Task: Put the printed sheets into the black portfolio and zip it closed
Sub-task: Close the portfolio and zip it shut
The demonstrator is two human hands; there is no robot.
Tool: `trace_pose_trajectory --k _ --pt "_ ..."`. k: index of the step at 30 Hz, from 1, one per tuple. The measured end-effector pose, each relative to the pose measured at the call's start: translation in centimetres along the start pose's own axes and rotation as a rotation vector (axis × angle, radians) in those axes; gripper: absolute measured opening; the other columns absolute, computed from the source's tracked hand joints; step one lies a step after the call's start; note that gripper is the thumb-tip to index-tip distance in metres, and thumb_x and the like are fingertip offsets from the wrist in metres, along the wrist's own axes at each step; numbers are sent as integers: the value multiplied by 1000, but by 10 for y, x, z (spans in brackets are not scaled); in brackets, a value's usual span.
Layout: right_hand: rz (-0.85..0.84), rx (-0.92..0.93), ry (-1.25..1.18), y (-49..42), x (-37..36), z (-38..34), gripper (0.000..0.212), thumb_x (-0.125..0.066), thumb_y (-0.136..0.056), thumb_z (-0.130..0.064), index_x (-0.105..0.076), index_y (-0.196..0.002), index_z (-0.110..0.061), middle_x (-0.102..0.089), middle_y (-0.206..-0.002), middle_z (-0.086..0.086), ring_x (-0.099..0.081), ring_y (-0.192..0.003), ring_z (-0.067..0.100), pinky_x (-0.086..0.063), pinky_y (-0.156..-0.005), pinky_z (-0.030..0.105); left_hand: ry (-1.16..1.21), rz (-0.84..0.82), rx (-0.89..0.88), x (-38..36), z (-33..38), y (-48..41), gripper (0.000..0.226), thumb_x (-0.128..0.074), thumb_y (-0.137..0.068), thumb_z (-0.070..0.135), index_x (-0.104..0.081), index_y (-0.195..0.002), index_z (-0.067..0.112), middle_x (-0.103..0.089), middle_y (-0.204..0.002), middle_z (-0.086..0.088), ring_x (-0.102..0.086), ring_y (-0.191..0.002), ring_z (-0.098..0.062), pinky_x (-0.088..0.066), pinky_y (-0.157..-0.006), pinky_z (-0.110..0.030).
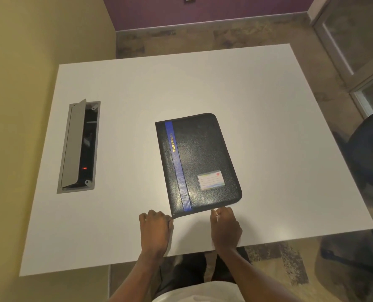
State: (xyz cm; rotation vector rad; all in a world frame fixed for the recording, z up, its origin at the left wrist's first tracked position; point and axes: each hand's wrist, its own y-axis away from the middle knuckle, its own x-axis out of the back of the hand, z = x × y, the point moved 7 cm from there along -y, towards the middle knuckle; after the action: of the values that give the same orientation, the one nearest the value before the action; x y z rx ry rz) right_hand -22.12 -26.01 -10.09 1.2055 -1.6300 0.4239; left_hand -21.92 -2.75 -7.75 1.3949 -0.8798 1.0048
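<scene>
On the table [268,105], both hands' fingers pinch the closed black portfolio's [200,162] near edge.

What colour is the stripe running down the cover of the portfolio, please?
Blue, on the black portfolio, with gold lettering beside the stripe; the head view shows it.

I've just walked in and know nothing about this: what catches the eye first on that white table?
A black, grained zip-up portfolio with a blue stripe and gold lettering lies closed near the middle of the white table. Both hands sit at its near edge, the left hand at the spine corner and the right hand further along. Off to the left, a grey hinged cable hatch stands open, a small red light glowing inside.
</scene>
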Motion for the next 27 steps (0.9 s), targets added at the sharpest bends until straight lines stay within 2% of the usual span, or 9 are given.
trace_pose_trajectory --k 3,7,11,15,18,20,22,25,27 --pt "49 -42 -52 -15 15 18 11 -74 -92 -19 -71 -89 -9 -74 -85 11 -72 -69 39 -41 -62 31 7 7 -2 0 -1 1 19 -74 -88 22 -77 -70 28 -71 -70 7 -62 -77 -24 -40 -80 -41" --pt "92 -154 -87 -37 34 45 12 -71 -93 -19 -69 -91 -8 -70 -91 14 -69 -78 44 -51 -69 41 19 -5 -18 -3 -1 1 16 -78 -84 22 -77 -69 27 -72 -71 7 -62 -76 -24 -42 -79 -41" --pt "39 -103 -104 -59 43 55 9 -63 -96 -16 -69 -90 -12 -68 -96 9 -66 -82 41 -51 -73 42 94 95 18 1 1 5 6 -80 -80 24 -77 -79 29 -73 -82 8 -63 -83 -25 -42 -86 -44" --pt "-31 -44 -129 -69 42 59 13 -62 -97 -16 -64 -83 -16 -65 -94 4 -63 -78 35 -52 -73 41 204 165 -98 11 35 4 52 -73 -75 38 -63 -125 28 -58 -135 2 -54 -124 -26 -33 -106 -47" --pt "-58 -35 -133 -72 41 62 16 -61 -97 -21 -61 -81 -21 -65 -92 -2 -58 -72 25 -44 -69 35 170 67 -301 7 92 -11 82 -68 -85 46 -35 -157 24 -25 -169 -8 -19 -158 -31 -19 -126 -53" --pt "-80 -10 -112 -74 41 61 17 -57 -99 -24 -61 -82 -23 -61 -90 -7 -58 -73 20 -42 -69 33 158 -5 -388 3 131 -28 98 -70 -90 47 -11 -165 25 3 -175 -11 8 -161 -33 -5 -129 -58" --pt "-90 26 -90 -76 42 61 19 -55 -101 -25 -59 -83 -25 -58 -88 -11 -61 -74 15 -49 -69 32 132 -56 -445 2 164 -48 109 -73 -90 48 3 -165 26 18 -173 -12 20 -159 -34 2 -128 -60" --pt "-94 88 -62 -77 43 58 18 -56 -103 -27 -62 -85 -25 -59 -91 -12 -61 -72 7 -46 -64 21 90 -131 -480 3 195 -76 114 -74 -88 53 6 -165 27 18 -173 -13 22 -158 -36 0 -126 -65" --pt "-111 103 -48 -79 41 59 18 -56 -104 -29 -67 -91 -23 -62 -95 -11 -63 -73 8 -52 -67 24 63 -149 -487 4 205 -90 111 -73 -87 58 0 -165 27 12 -174 -13 17 -159 -37 -4 -123 -71"
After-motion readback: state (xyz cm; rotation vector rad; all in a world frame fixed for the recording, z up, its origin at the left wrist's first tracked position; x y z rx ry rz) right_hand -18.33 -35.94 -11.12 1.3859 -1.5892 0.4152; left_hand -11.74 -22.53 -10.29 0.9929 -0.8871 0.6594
